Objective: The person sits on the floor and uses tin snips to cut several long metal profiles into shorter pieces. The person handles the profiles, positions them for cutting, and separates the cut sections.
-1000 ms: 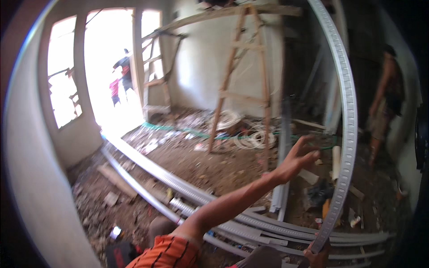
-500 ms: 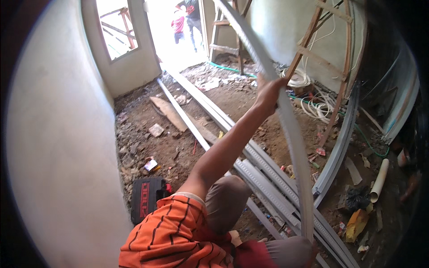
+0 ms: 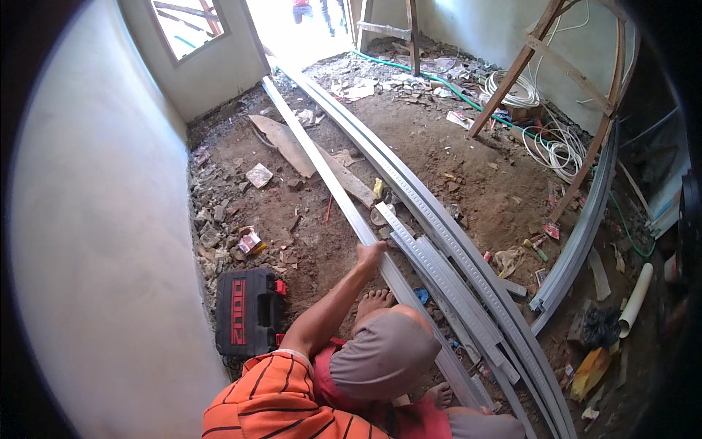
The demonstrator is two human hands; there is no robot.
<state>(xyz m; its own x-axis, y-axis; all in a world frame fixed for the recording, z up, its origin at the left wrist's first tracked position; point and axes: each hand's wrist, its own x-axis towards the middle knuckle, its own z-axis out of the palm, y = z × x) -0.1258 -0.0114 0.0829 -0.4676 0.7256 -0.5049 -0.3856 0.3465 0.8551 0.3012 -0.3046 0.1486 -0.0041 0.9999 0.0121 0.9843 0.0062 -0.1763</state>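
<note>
My left hand (image 3: 371, 254) is closed round a long pale metal channel (image 3: 322, 167), which runs from near the doorway down past my knees. The channel lies low over the dirt floor, beside my bare foot (image 3: 374, 300). To its right rest several more metal channels (image 3: 439, 219), some with rows of slots; shorter pieces (image 3: 446, 282) lie among them. My right hand is out of view.
A black and red tool case (image 3: 248, 311) sits left of my arm near the white wall (image 3: 110, 219). Rubble and a wooden board (image 3: 281, 143) lie ahead. On the right are a wooden ladder (image 3: 515, 80), coiled white cable (image 3: 559, 150), bent metal channels (image 3: 578, 256) and a pipe (image 3: 636, 300).
My left hand has come down and left from a raised position. The channel that slanted up in it is no longer raised; the hand now grips a channel low over the floor.
</note>
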